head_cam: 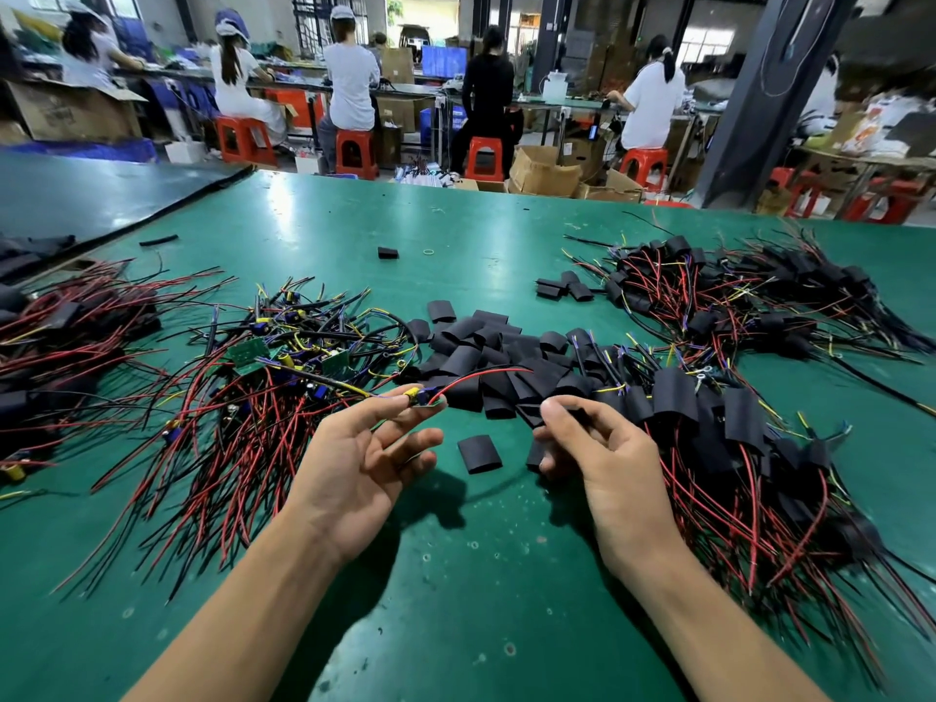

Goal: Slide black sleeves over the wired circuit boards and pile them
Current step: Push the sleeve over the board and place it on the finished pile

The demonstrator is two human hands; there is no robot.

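Circuit board [423, 397] sits pinched at the fingertips of my left hand [364, 463], palm up, its red wire [476, 376] arching toward the heap of loose sleeves [486, 347] beyond both hands. My right hand [602, 448] curls round a black sleeve [580, 415], mostly hidden by my fingers. One stray sleeve [478, 453] lies on the green table [456, 575] between my hands; the sleeved pile [709, 423] is right of my right hand.

Green worktable [456, 220], red stools [356, 153] (occupied), cardboard boxes [544, 169], bright windows [711, 43]
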